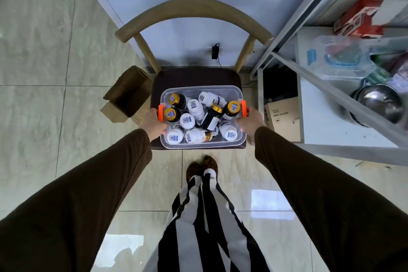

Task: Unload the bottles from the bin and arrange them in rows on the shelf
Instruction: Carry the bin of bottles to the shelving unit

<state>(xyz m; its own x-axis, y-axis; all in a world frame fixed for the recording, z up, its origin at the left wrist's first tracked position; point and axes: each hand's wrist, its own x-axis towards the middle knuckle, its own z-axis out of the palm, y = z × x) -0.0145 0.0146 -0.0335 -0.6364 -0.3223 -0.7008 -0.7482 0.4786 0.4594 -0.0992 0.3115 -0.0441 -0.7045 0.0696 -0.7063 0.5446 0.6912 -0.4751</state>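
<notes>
Looking down from the head cam, going L to R: tiled floor (37, 55) w/ a flattened cardboard piece (127, 95) lying by the chair's left side. My left hand (152, 122) sits at the bin's left end, fingers curled onto the orange latch (161, 112), gripping that side; brown sleeve (88, 194) runs back toward me. Center: clear plastic bin (204, 144) rests on the dark seat of a wooden chair (194, 6) w/ a curved backrest, chair pushed up near the pale wall. Bin is full of bottles (195, 110), approx a dozen, mixed: white-capped ones w/ barcode stickers on top, gold-capped dark ones, some upright, a few lying tilted on the pile. None are out of the bin. Below the bin I see striped trousers (205, 227) and patterned shoes (202, 168) on the floor. A black adapter (215, 51) hangs on the wall behind the chair, cord trailing down. My right hand (250, 120) mirrors the left, wrapped on the right orange latch (243, 108) and the bin's rim, gripping it. Further R: a cardboard box (283, 119) on the floor under the metal shelf (331, 95). Shelf holds a red-and-white box (359, 17) up top, a clear plastic bag w/ stuff (344, 59) mid-level and a steel bowl (379, 101) at the right edge, partly blurred.
</notes>
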